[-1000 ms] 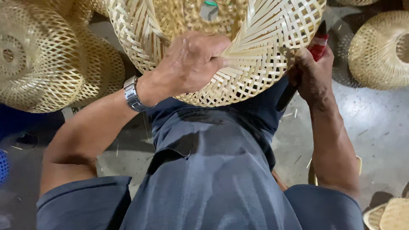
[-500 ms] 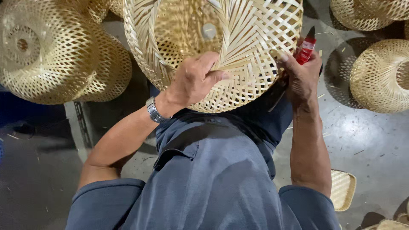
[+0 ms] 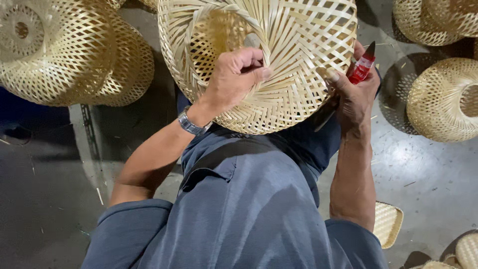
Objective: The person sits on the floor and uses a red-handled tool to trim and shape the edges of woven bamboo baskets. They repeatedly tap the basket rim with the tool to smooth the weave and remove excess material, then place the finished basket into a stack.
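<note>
A round woven bamboo basket (image 3: 298,45) rests on my lap, its open-weave wall turned toward me. My left hand (image 3: 234,77), with a metal watch on the wrist, grips the basket's wall with fingers curled around the strips. My right hand (image 3: 356,92) presses its thumb against the basket's right side and also holds a red-handled tool (image 3: 362,65) that points up past the rim. Most of the tool's lower part is hidden by the hand.
Finished woven baskets lie around me: two large ones at the upper left (image 3: 64,50), one at the right (image 3: 443,99), more at the top right (image 3: 433,20). A small flat woven piece (image 3: 387,224) lies by my right elbow. Bamboo slivers dot the grey concrete floor (image 3: 428,169).
The view has shifted so the basket and both hands sit more to the right and nearer. My left hand has slid up the basket wall and curled tighter on the strips.
</note>
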